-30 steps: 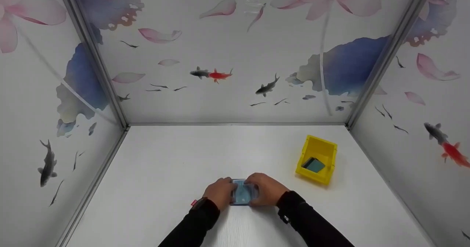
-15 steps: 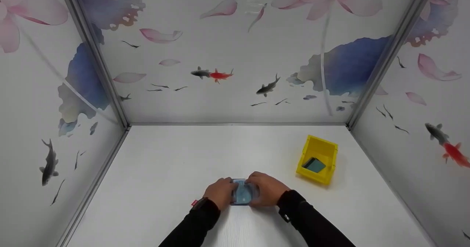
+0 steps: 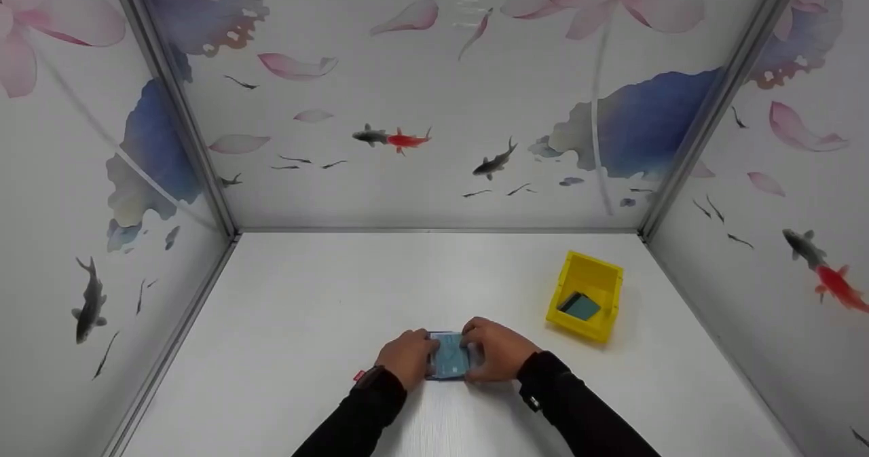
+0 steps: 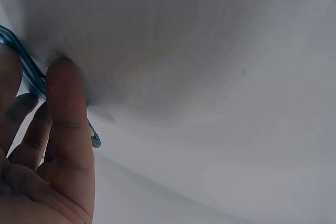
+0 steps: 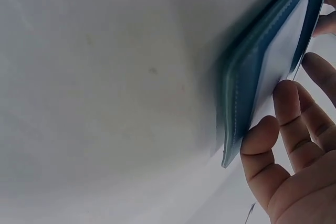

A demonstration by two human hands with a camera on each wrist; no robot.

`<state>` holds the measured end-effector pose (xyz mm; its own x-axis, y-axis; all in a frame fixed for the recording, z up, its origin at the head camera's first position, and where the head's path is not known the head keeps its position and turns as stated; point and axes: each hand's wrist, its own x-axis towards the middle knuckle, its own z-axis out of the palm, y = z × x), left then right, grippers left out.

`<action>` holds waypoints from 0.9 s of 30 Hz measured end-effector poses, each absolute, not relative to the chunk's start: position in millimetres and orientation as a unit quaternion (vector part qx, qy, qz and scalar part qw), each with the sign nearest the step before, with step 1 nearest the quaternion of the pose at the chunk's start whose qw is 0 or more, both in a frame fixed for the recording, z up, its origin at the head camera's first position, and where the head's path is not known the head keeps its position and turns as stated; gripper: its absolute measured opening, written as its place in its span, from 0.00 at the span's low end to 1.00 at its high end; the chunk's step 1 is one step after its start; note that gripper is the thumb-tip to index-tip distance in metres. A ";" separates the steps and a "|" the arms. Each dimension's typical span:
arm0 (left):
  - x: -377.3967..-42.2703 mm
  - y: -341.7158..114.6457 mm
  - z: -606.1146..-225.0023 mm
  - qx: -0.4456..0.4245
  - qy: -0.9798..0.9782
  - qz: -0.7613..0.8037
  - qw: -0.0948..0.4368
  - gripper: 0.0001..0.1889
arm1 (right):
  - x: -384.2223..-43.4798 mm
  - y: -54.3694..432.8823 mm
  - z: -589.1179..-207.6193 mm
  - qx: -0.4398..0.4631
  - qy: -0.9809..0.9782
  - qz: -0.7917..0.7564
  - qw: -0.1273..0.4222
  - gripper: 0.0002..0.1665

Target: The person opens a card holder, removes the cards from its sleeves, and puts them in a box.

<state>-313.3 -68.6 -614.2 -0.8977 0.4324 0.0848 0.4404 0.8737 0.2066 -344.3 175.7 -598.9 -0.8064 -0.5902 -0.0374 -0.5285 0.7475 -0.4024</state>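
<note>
A teal card holder with stitched edges lies between both hands; in the head view its pale-blue face shows at front centre. My left hand grips its left edge, and in the left wrist view the teal edge runs behind the fingers. My right hand is at its right side. In the right wrist view, thumb and fingertips pinch a pale, partly see-through card or sleeve standing against the stitched cover; I cannot tell which it is.
A yellow bin stands back right on the white table, holding a dark green flat piece. Printed wall panels enclose the table at the back and both sides.
My right hand has shifted slightly right and its fingers have drawn back, baring more of the pale-blue face. My left hand and the yellow bin have stayed in place.
</note>
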 end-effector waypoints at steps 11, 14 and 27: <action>-311.2 -69.1 -613.1 -0.236 -0.965 -0.103 0.043 0.20 | -340.6 189.1 -594.7 -0.261 0.936 -0.212 0.100 0.29; -311.9 -69.1 -614.9 -0.235 -0.965 -0.108 0.046 0.21 | -339.1 193.3 -592.9 -0.256 0.937 -0.217 0.098 0.29; -310.5 -69.1 -616.5 -0.240 -0.962 -0.114 0.061 0.21 | -332.2 217.5 -581.0 -0.216 0.942 -0.249 0.062 0.25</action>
